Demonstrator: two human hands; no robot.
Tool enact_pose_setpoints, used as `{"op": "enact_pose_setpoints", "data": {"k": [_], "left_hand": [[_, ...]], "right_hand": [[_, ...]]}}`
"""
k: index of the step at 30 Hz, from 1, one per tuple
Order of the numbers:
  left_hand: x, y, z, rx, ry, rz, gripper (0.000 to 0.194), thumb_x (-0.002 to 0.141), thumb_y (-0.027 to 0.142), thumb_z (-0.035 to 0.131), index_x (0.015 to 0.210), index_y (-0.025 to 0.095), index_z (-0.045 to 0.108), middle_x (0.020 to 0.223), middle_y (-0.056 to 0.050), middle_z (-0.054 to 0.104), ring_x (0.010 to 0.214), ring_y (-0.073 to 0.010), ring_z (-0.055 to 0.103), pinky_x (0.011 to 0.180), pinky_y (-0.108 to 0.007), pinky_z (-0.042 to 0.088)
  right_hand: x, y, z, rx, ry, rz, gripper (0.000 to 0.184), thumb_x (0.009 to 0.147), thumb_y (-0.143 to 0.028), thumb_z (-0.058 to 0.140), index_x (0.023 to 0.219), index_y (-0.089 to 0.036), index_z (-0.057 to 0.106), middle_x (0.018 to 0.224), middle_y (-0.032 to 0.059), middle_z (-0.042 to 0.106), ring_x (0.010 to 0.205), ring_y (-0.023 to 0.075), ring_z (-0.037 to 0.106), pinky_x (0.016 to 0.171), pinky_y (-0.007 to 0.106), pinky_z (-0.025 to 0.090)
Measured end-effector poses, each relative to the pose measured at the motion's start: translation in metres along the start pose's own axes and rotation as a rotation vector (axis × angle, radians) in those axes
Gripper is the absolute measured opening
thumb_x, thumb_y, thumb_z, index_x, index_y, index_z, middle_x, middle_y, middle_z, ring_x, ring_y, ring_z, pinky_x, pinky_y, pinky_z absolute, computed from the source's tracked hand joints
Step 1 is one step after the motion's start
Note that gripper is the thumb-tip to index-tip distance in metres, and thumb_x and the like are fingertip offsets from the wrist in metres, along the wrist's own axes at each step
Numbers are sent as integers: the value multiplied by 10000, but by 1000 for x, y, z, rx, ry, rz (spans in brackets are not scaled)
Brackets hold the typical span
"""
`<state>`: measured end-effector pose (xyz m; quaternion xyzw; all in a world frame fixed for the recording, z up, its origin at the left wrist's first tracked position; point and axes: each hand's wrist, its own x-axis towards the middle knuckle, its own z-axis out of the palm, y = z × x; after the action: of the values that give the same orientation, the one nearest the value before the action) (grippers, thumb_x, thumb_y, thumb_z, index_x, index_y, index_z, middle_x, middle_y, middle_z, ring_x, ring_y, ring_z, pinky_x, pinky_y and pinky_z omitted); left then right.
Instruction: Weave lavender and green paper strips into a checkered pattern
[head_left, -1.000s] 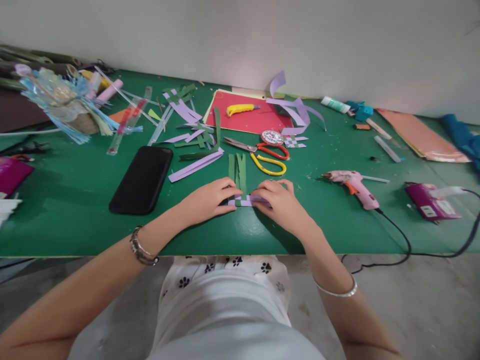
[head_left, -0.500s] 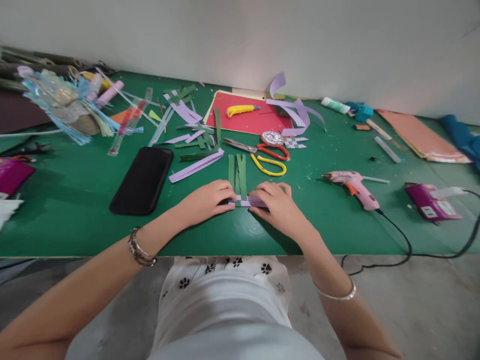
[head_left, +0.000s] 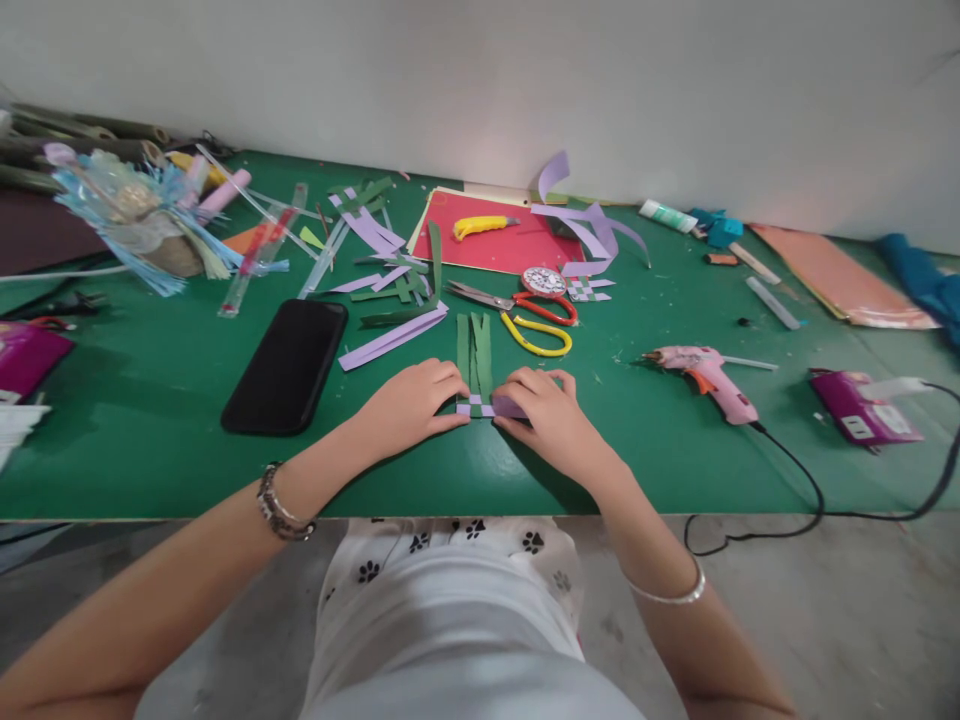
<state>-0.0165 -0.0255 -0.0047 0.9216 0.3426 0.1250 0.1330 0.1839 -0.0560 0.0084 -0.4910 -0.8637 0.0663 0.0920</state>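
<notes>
Green paper strips (head_left: 480, 355) lie upright in front of me, their near ends woven with purple paper into a small checkered band. My left hand (head_left: 416, 400) pinches the left edge of this weave, thumb below and fingers above. At the right side, my right hand (head_left: 551, 420) is closed on a purple paper strip (head_left: 510, 406), which curls under its fingers. Part of the strip is hidden by that hand. Just beyond the weave lie scissors (head_left: 536, 335) with one red and one yellow handle. A folded purple strip (head_left: 394, 337) rests to the left.
A black phone (head_left: 285, 367) lies left of my forearm. Behind are a yellow cutter (head_left: 484, 227) on red paper (head_left: 502, 252), loose strips and a round tin (head_left: 544, 282). To the right, a pink glue gun (head_left: 709, 378) trails its cord past the green table's (head_left: 660, 480) front edge.
My right fingers have shifted slightly on the purple strip, which now curls up more. My left hand stays at the weave's left edge. The view has tilted a little.
</notes>
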Motion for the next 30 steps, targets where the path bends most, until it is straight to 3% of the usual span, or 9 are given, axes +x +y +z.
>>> {"op": "enact_pose_setpoints", "data": {"k": [4, 7, 10, 13, 18, 22, 26, 28, 30], "left_hand": [[-1, -5, -11, 76, 14, -56, 256, 835, 356, 536, 947, 136, 601, 920, -73, 612, 866, -211, 562, 755, -318, 442], [-5, -14, -28, 312, 124, -317, 291, 850, 354, 503, 1000, 124, 600, 970, -109, 619, 912, -258, 561, 729, -345, 443], [-9, -24, -42, 501, 79, -516, 310, 834, 351, 516, 1013, 115, 608, 980, -131, 619, 937, -296, 556, 655, -340, 441], [-11, -31, -44, 449, -36, -572, 250, 818, 319, 534, 973, 142, 620, 970, -99, 629, 888, -257, 585, 625, -299, 441], [-12, -35, -37, 265, -40, -625, 161, 827, 234, 478, 871, 172, 620, 886, -53, 622, 786, -193, 609, 592, -257, 442], [-16, -36, -34, 300, 42, -564, 226, 823, 230, 473, 993, 136, 590, 976, -97, 605, 904, -234, 588, 693, -302, 475], [-14, -26, -27, 253, 140, -262, 318, 873, 264, 408, 1123, 117, 538, 1159, -119, 563, 1073, -233, 516, 910, -363, 417], [-12, -18, -21, 194, 77, -61, 353, 903, 299, 365, 1184, 139, 508, 1255, -106, 519, 1171, -220, 453, 991, -376, 352], [-11, -9, -14, 156, -22, 52, 397, 918, 359, 342, 1254, 184, 459, 1336, -85, 459, 1235, -211, 395, 1029, -392, 303]], "right_hand": [[-1, 1, 0, 30, 10, 6, 107, 826, -259, 525, 898, -200, 579, 923, 32, 595, 893, 182, 534, 848, 341, 237], [-1, 2, -2, 68, 22, 2, 133, 816, -273, 540, 919, -198, 576, 953, 30, 617, 892, 179, 551, 864, 349, 231], [-1, 2, -6, 107, 17, 10, 143, 811, -273, 546, 926, -193, 574, 958, 25, 636, 887, 172, 568, 894, 359, 219], [1, 2, -10, 126, 2, 20, 144, 820, -278, 529, 928, -193, 574, 948, 26, 646, 884, 170, 578, 912, 374, 212], [3, 2, -15, 127, -23, 36, 131, 833, -264, 500, 916, -195, 575, 928, 30, 651, 868, 172, 583, 912, 395, 234], [6, 4, -16, 132, -37, 34, 149, 846, -249, 473, 937, -190, 577, 936, 41, 648, 871, 174, 584, 914, 407, 272], [12, 10, -13, 60, -18, -43, 370, 834, -61, 333, 1094, -204, 554, 1129, 84, 596, 1028, 192, 542, 899, 408, 331], [15, 13, -10, 3, -31, -113, 507, 788, 15, 291, 1176, -218, 521, 1244, 91, 532, 1124, 198, 492, 919, 422, 342], [18, 16, -7, -44, -50, -158, 540, 777, 23, 293, 1210, -217, 507, 1310, 100, 478, 1187, 207, 446, 946, 437, 346]]}}
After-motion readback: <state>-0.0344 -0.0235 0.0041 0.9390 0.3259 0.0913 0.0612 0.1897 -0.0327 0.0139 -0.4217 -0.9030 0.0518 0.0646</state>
